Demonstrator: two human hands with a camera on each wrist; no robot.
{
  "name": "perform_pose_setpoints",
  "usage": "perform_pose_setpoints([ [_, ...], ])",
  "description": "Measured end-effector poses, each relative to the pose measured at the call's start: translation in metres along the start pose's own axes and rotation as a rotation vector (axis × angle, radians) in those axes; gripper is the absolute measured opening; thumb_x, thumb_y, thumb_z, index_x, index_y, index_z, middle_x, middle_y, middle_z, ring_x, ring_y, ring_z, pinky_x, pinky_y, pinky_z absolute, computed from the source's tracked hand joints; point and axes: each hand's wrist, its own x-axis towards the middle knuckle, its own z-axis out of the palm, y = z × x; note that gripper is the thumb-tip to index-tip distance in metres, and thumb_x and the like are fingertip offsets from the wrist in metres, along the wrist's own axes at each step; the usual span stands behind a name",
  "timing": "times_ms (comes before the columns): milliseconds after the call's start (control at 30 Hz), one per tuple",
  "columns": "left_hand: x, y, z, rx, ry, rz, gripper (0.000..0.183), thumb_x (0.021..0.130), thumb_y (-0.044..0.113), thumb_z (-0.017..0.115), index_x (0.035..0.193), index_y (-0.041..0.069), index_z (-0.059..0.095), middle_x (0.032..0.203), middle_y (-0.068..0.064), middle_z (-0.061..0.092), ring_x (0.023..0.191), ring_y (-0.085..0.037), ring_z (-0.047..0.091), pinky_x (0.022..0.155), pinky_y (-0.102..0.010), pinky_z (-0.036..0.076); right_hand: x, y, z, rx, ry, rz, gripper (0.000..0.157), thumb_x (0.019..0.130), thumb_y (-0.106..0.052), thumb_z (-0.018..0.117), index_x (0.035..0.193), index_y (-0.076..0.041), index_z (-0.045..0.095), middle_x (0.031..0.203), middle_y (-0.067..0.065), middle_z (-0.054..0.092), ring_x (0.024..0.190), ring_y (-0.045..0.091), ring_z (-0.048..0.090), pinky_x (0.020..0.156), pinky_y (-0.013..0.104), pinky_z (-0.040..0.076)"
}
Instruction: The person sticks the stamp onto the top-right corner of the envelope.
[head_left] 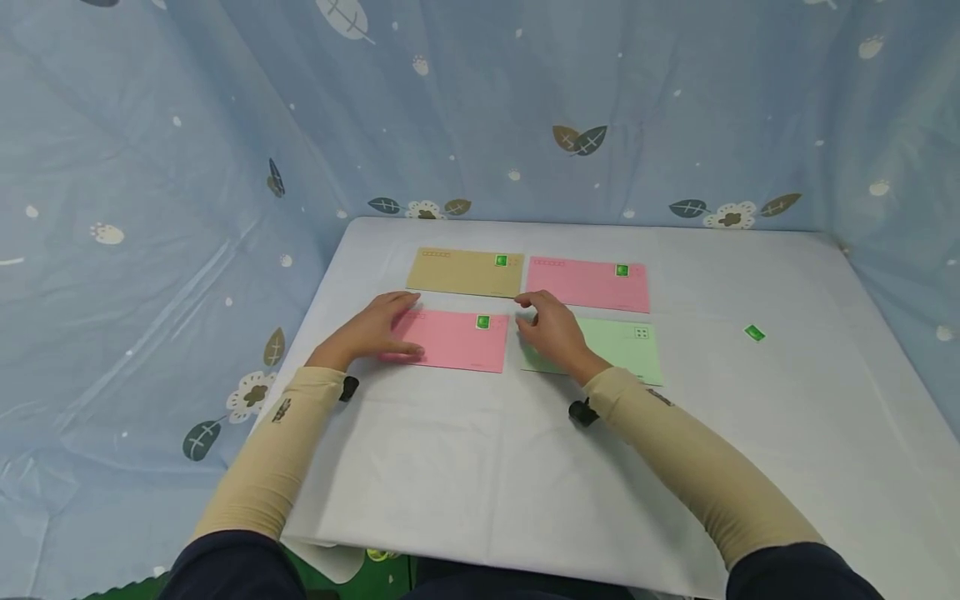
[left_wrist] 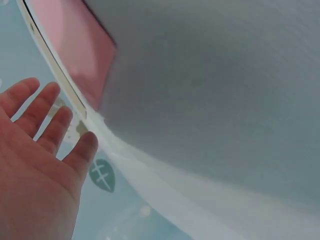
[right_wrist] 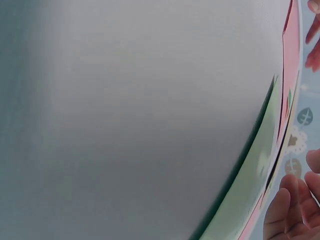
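My left hand hovers at the left end of the near pink envelope, its fingers spread with nothing between them. In the left wrist view a corner of this envelope lies beyond the open palm. Over the left part of the light green envelope hangs my right hand, fingers loosely bent and holding nothing. A small printed box marks the green envelope's upper right corner. The near pink envelope carries a green stamp in that corner. On the table to the right lies a loose green stamp.
Behind, a tan envelope and another pink envelope lie side by side, each with a green stamp. A white cloth covers the table. Blue patterned curtains hang at the back and sides.
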Motion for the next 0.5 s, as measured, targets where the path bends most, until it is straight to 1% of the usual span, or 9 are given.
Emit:
perform_pose_setpoints([
  [67,0.001,0.002,0.000,0.002,0.005,0.010,0.118,0.069,0.057,0.089,0.161,0.010,0.031,0.163,-0.017,0.029,0.151,-0.036,0.022,0.122,-0.056,0.023,0.000,0.002,-0.001,-0.001,0.008,0.004,0.038,0.099,-0.020,0.066,0.136,-0.010,0.063,0.128,0.005,0.062,0.086,0.019,0.059,0.072,0.032,0.052],
  [300,0.005,0.008,0.003,0.000,0.003,0.010,0.118,0.069,0.057,0.090,0.161,0.012,0.030,0.164,-0.017,0.028,0.152,-0.036,0.021,0.122,-0.057,0.023,-0.002,0.007,-0.004,0.008,0.032,-0.007,0.035,0.099,-0.020,0.064,0.133,-0.010,0.065,0.127,0.006,0.062,0.086,0.020,0.060,0.073,0.034,0.053],
  [500,0.009,0.016,0.003,-0.005,0.014,0.044,0.117,0.070,0.056,0.089,0.161,0.013,0.030,0.163,-0.016,0.030,0.151,-0.035,0.022,0.122,-0.056,0.024,-0.005,0.011,-0.011,0.017,0.039,0.001,0.036,0.100,-0.019,0.063,0.134,-0.010,0.064,0.128,0.006,0.062,0.086,0.020,0.059,0.073,0.034,0.052],
])
